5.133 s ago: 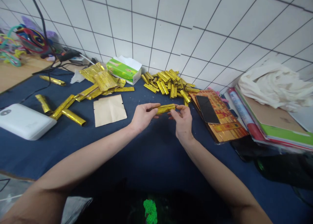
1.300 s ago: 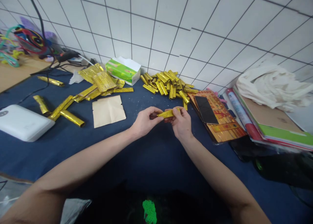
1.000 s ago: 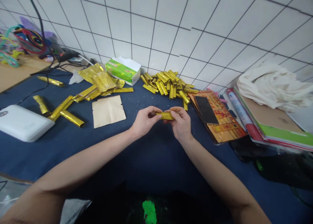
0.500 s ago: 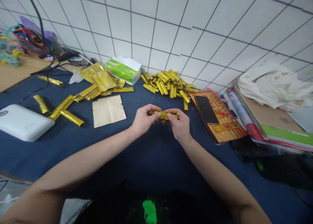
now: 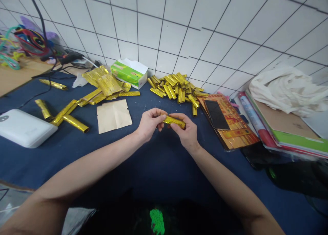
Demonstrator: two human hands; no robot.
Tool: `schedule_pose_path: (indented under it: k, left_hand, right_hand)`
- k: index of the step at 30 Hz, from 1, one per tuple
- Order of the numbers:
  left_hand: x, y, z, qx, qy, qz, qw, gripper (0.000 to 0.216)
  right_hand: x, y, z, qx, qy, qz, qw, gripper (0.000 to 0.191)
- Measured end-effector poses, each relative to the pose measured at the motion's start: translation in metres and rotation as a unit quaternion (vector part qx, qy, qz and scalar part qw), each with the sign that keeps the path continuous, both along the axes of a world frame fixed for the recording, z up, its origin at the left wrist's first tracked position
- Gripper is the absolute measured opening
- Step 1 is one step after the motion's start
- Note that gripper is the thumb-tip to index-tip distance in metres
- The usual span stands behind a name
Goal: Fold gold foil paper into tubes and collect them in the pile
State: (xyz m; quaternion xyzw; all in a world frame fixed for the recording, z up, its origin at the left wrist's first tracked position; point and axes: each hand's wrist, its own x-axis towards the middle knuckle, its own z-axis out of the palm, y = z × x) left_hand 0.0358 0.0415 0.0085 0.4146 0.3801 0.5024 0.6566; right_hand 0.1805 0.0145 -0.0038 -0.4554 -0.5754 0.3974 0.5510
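**Gold foil roll [image 5: 175,122] pinched toward both ends, looks mid-forming**

Held over the middle of the surface [image 5: 153,163], back from the front edge, apparently lifted clear. Slightly slanted, right end nearer the front edge. Step in hand, by the look of it: pressing and turning folded foil into shape. Cannot tell finished from half-done; seam hidden or too small to read. Next move probably calls for light, even thumb pressure along the length. Main risk, likely: denting thin foil by squeezing too hard.

Left grip [image 5: 149,125]: closed on the left end, thumb on top, other fingers bent in behind and below. Right grip [image 5: 189,134]: closed on the right part, thumb against the near face, fingers along the far side. Both spread no wider than the roll. No other contact visible.

Farther out: beige sheet [image 5: 114,116], flat and creased, left of the left grip and well apart. White device [image 5: 28,128] toward the left, just beside loose gold tubes [image 5: 76,123], some crossed. Off to the right, black phone [image 5: 217,114] on top of red-gold pack [image 5: 241,132].

Along the far edge: heap of short gold tubes [image 5: 176,86], green tissue pack [image 5: 128,73] to its left, flattened gold foil [image 5: 109,84] beside that, tiled wall [image 5: 151,26] behind.
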Motion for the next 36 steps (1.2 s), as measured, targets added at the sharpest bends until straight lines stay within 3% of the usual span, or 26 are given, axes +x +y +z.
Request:
schedule_pose_path:
  k: [6, 11, 17, 26, 31, 36]
  left_hand:
    - [0.000, -0.001, 0.001, 0.009, 0.020, -0.004, 1.000, 0.019]
    - [0.002, -0.004, 0.001, 0.040, 0.029, -0.047, 0.998, 0.023]
    - [0.002, -0.003, 0.000, 0.047, 0.012, -0.036, 0.998, 0.027]
    - [0.004, -0.003, 0.001, 0.013, -0.010, 0.010, 1.000, 0.030]
    - [0.004, -0.002, 0.001, -0.019, -0.014, 0.017, 1.000, 0.021]
    - [0.001, 0.001, -0.001, -0.020, 0.007, 0.009, 1.000, 0.010]
  right_hand:
    - [-0.001, 0.003, -0.004, -0.025, 0.066, -0.017, 0.997, 0.017]
    - [-0.001, 0.009, -0.009, -0.025, 0.122, -0.045, 0.991, 0.008]
    - [0.000, 0.009, -0.010, -0.014, 0.149, -0.025, 0.988, 0.009]
    - [-0.002, 0.006, -0.007, 0.045, 0.070, -0.036, 0.996, 0.008]
    - [-0.001, 0.002, -0.003, 0.105, -0.064, -0.059, 0.991, 0.015]
    - [0.001, -0.001, -0.005, 0.177, -0.153, -0.032, 0.972, 0.019]
